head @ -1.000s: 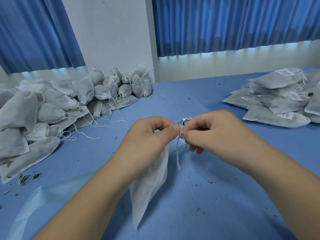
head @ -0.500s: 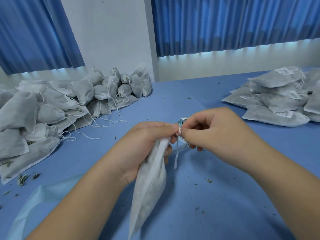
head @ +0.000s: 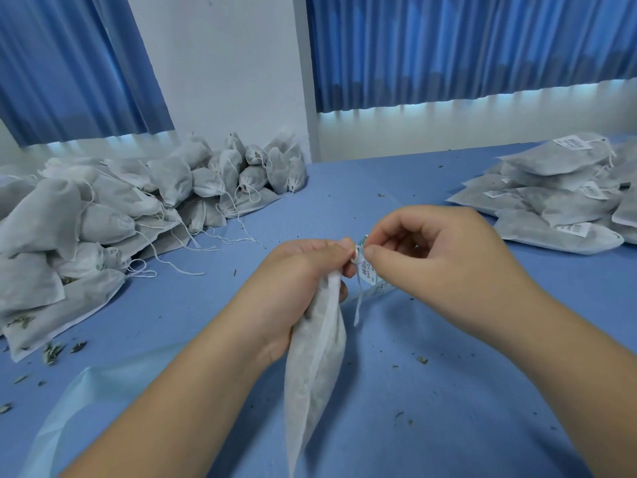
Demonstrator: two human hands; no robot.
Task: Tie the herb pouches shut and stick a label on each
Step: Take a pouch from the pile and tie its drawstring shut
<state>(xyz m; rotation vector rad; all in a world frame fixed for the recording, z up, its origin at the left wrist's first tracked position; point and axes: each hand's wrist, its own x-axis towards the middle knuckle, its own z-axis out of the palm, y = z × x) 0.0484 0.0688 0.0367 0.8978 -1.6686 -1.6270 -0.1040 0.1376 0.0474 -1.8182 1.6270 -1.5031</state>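
A white herb pouch (head: 317, 367) hangs above the blue table, held by its gathered neck in my left hand (head: 296, 284). My right hand (head: 427, 250) pinches the pouch's white drawstring (head: 358, 301) right at the neck, thumb and forefinger together. The string's loose end dangles below the pinch. Behind the fingers lies a roll of printed labels (head: 368, 270) on the table, mostly hidden.
A heap of unlabelled pouches (head: 113, 215) with trailing strings fills the left side. A stack of flat labelled pouches (head: 558, 201) sits at the right. A pale blue plastic sheet (head: 89, 405) lies near left. Herb crumbs dot the blue table (head: 448, 426).
My left hand has shifted from pinching the string to gripping the pouch's neck, and the pouch has turned to hang edge-on. My right hand keeps its pinch on the string.
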